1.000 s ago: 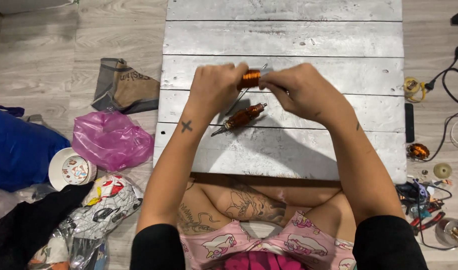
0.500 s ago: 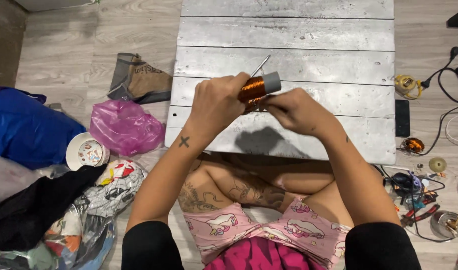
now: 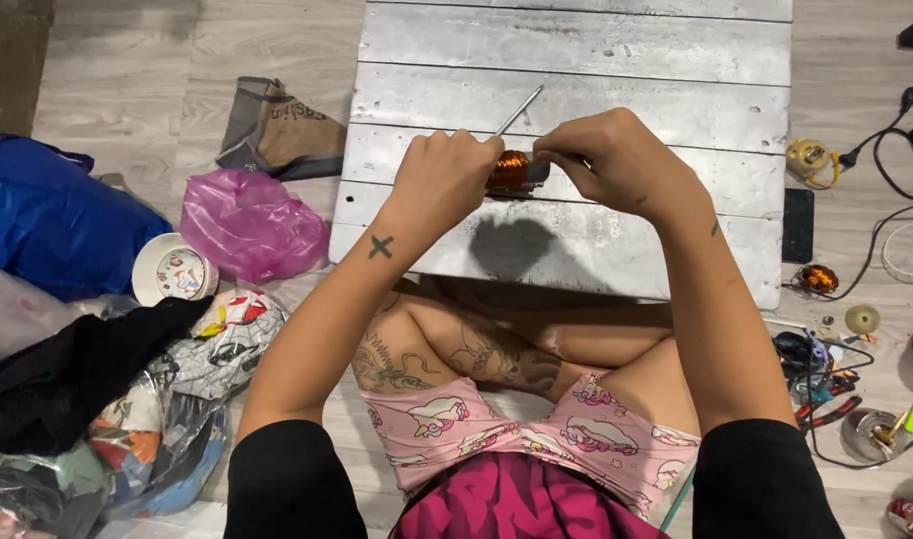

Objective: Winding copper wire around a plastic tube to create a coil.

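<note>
Hands met above the near half of a silver-painted plank board [image 3: 576, 40], seen from the head camera. The left hand [image 3: 447, 180] had its fingers curled shut around one end of a copper-wire coil [image 3: 509, 170], while the right hand [image 3: 616, 160] pinched the coil's grey end cap between thumb and fingertips. A thin metal rod [image 3: 519, 110] stuck out of the coil toward 1 o'clock, past the left knuckles. Compared with half a second before, the coil had come down from a raised, tilted pose to lie roughly level and closer to the board, its shadow falling just below it at 6 o'clock; the grey cap, earlier plainly exposed, was now mostly covered by the right fingers. This suggested that the grip had tightened on both ends, with the piece steadied rather than released.

Around the board: a pink plastic bag [image 3: 247, 225] at 9 o'clock, a white bowl [image 3: 172, 269] beyond it, a blue bag [image 3: 47, 225] at the far left, a second small copper coil [image 3: 816, 279] at 3 o'clock, and a black cable [image 3: 891, 130] toward 2 o'clock.
</note>
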